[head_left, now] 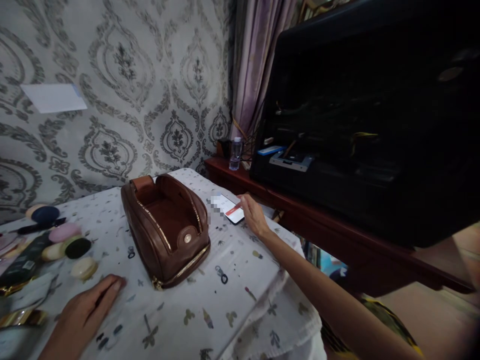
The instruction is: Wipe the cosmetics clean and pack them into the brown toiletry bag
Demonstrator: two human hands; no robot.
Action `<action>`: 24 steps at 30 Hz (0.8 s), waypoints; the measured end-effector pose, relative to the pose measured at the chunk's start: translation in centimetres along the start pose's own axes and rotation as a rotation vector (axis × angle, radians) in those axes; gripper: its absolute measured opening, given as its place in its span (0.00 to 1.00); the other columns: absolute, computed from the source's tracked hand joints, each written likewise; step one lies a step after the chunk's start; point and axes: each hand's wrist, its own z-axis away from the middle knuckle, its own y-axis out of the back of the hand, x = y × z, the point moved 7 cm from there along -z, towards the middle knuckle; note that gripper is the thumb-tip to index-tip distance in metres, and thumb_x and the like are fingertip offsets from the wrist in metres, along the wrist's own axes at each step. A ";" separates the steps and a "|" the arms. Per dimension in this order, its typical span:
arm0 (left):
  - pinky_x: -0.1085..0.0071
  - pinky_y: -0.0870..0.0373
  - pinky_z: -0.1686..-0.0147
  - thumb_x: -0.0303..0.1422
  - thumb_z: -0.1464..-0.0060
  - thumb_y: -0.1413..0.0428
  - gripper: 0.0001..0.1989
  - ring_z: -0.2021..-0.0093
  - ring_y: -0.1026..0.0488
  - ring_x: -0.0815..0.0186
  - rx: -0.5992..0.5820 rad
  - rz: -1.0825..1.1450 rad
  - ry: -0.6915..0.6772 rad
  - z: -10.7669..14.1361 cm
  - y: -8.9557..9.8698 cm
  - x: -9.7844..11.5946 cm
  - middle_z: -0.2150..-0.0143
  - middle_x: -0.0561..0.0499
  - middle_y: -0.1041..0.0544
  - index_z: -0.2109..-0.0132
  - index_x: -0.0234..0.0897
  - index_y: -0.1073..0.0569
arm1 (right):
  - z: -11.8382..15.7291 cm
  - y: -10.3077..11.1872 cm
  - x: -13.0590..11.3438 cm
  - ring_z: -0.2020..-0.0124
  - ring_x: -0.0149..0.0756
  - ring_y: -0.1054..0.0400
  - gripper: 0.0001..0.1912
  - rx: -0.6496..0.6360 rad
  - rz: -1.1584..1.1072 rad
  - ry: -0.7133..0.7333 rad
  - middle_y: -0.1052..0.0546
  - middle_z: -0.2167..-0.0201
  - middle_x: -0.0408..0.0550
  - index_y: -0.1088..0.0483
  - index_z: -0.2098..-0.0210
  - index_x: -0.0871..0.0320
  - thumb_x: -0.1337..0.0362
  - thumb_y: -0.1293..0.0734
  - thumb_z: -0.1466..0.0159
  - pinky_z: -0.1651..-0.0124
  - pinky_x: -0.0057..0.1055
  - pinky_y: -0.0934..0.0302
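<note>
Black-edged phone (pixel 235 217): screen lit, over the far right part of the table, at the fingertips of the right hand (pixel 254 216).
Right hand: thumb and fingers bunched narrowly at the phone's right edge; I cannot tell whether they pinch it or merely touch it.
Blurred squares: they cover the phone's left part, and the writing on its screen is too small to read. From here I cannot tell whether it lies flat or is slightly raised.
Brown bag (pixel 144 242): just left of the phone, its zipped mouth gaping upward, the inner floor in shadow.
Left hand (pixel 88 312): low at the near left, fingers close together, the palm turned from sight; whether it encloses anything I cannot tell.
Cosmetics (pixel 64 232): a cluster left of the bag, some cut off at the view's edge.
Printed cloth (pixel 180 307): a broad stretch runs from the bag's near end to the front, between the two hands; its right edge drops in folds beneath the right forearm.
Red-brown stand (pixel 221 172): bounds the room beyond the phone, bearing a clear bottle (pixel 235 154) and a big black screen (pixel 330 100).
Patterned wall (pixel 165 90): closes off the table's far side.
</note>
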 end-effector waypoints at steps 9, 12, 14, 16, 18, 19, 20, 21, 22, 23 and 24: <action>0.76 0.26 0.68 0.54 0.42 0.53 0.22 0.72 0.23 0.64 -0.068 -0.028 -0.036 -0.3 -0.3 -0.8 0.75 0.57 0.22 0.60 0.44 0.23 | 0.0 0.1 0.0 0.61 0.45 0.30 0.28 0.006 -0.016 0.005 0.22 0.66 0.51 0.31 0.55 0.56 0.44 0.53 0.30 0.53 0.39 0.39; 0.76 0.25 0.67 0.53 0.43 0.51 0.21 0.69 0.21 0.63 -0.091 -0.033 -0.056 -0.4 -0.5 -1.3 0.69 0.55 0.19 0.59 0.44 0.23 | 0.0 0.1 0.0 0.60 0.45 0.30 0.28 0.007 -0.021 0.003 0.22 0.65 0.51 0.31 0.55 0.56 0.45 0.53 0.30 0.53 0.39 0.39; 0.76 0.24 0.67 0.52 0.43 0.51 0.21 0.67 0.20 0.63 -0.118 -0.029 -0.068 -0.5 -0.7 -1.4 0.65 0.55 0.18 0.59 0.45 0.22 | 0.0 0.1 0.0 0.59 0.46 0.30 0.28 0.008 -0.026 0.001 0.22 0.65 0.51 0.31 0.54 0.56 0.44 0.53 0.30 0.52 0.40 0.39; 0.76 0.24 0.67 0.52 0.42 0.51 0.20 0.67 0.20 0.63 -0.126 -0.020 -0.066 -0.6 -0.8 -1.4 0.65 0.55 0.18 0.58 0.44 0.22 | 0.0 0.1 0.1 0.58 0.46 0.30 0.29 0.008 -0.033 -0.001 0.22 0.65 0.51 0.31 0.53 0.56 0.44 0.53 0.30 0.52 0.40 0.39; 0.77 0.24 0.67 0.51 0.41 0.52 0.20 0.66 0.20 0.63 -0.130 -0.010 -0.076 -0.6 -0.8 -1.2 0.65 0.55 0.18 0.59 0.44 0.23 | 0.0 0.1 0.2 0.58 0.46 0.30 0.29 0.008 -0.039 -0.004 0.22 0.65 0.51 0.31 0.52 0.56 0.44 0.53 0.30 0.52 0.40 0.38; 0.77 0.24 0.66 0.51 0.41 0.52 0.20 0.65 0.20 0.63 -0.127 -0.007 -0.080 -0.6 -0.7 -1.1 0.64 0.55 0.18 0.59 0.44 0.23 | 0.0 0.1 0.2 0.58 0.46 0.30 0.29 0.009 -0.041 -0.006 0.22 0.65 0.51 0.31 0.52 0.56 0.44 0.53 0.30 0.52 0.41 0.38; 0.77 0.24 0.66 0.51 0.42 0.51 0.20 0.65 0.20 0.63 -0.125 -0.006 -0.083 -0.5 -0.7 -1.0 0.64 0.55 0.18 0.59 0.44 0.23 | 0.0 0.1 0.2 0.57 0.47 0.30 0.29 0.011 -0.042 -0.007 0.22 0.65 0.52 0.31 0.52 0.56 0.44 0.53 0.30 0.51 0.41 0.38; 0.76 0.24 0.66 0.51 0.42 0.51 0.19 0.65 0.20 0.63 -0.126 -0.007 -0.080 -0.5 -0.7 -1.0 0.64 0.55 0.18 0.59 0.44 0.23 | 0.0 0.2 0.3 0.57 0.47 0.30 0.29 0.013 -0.044 -0.007 0.22 0.64 0.52 0.31 0.52 0.56 0.44 0.53 0.30 0.51 0.41 0.39; 0.76 0.24 0.67 0.51 0.42 0.51 0.19 0.67 0.20 0.63 -0.128 -0.009 -0.075 -0.5 -0.7 -1.0 0.65 0.55 0.18 0.59 0.44 0.24 | 0.0 0.2 0.3 0.57 0.47 0.31 0.29 0.015 -0.044 -0.008 0.22 0.64 0.52 0.31 0.52 0.57 0.44 0.53 0.30 0.51 0.41 0.39; 0.76 0.24 0.67 0.51 0.42 0.51 0.19 0.68 0.20 0.63 -0.131 -0.011 -0.070 -0.5 -0.7 -1.0 0.66 0.55 0.18 0.59 0.44 0.24 | 0.0 0.2 0.2 0.56 0.47 0.31 0.29 0.017 -0.045 -0.008 0.22 0.64 0.52 0.31 0.53 0.57 0.44 0.53 0.30 0.51 0.41 0.39; 0.76 0.24 0.67 0.51 0.41 0.51 0.19 0.68 0.21 0.63 -0.133 -0.013 -0.069 -0.4 -0.7 -1.0 0.66 0.54 0.18 0.59 0.43 0.24 | 0.0 0.3 0.2 0.56 0.47 0.31 0.29 0.019 -0.045 -0.009 0.22 0.64 0.52 0.31 0.53 0.57 0.44 0.53 0.30 0.51 0.41 0.39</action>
